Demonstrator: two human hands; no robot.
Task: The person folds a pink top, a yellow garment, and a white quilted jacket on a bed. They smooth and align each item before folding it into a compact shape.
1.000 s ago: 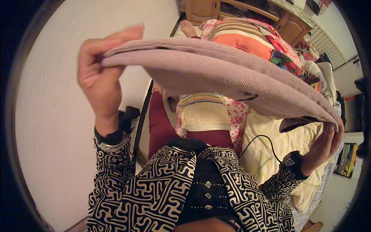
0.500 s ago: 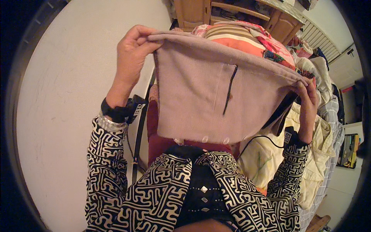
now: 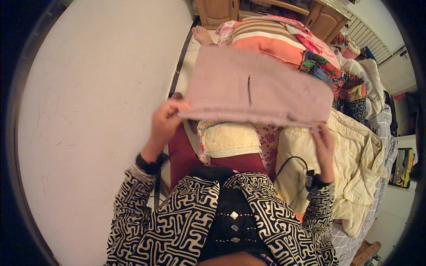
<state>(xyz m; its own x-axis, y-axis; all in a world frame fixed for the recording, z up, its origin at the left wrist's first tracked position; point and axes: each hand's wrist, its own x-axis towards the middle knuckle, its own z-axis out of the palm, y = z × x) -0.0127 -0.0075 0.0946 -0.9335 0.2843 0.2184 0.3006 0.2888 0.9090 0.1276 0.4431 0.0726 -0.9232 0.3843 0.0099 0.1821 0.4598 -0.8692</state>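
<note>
A mauve knitted garment (image 3: 270, 88) is stretched out in front of me above my lap, its far edge spread away from me. A short dark line runs across its middle. My left hand (image 3: 166, 122) pinches the near left corner, blurred by motion. At the near right corner, my right hand (image 3: 323, 141) grips the same edge, also somewhat blurred. Under the garment, a folded cream towel (image 3: 231, 142) lies across my maroon-trousered legs (image 3: 186, 153), partly covered by it.
Cream cloth (image 3: 350, 159) lies on the bed at right, over a grey checked sheet (image 3: 385, 148). Beyond are a striped orange bundle (image 3: 266, 40) and patterned fabric (image 3: 324, 66). A wooden cabinet (image 3: 217, 12) stands at the back; a white surface (image 3: 97, 111) fills the left.
Both hands have come down toward me, and the held edge is now the near one. The garment has swung over to lie away from me, uncovering the towel on my lap.
</note>
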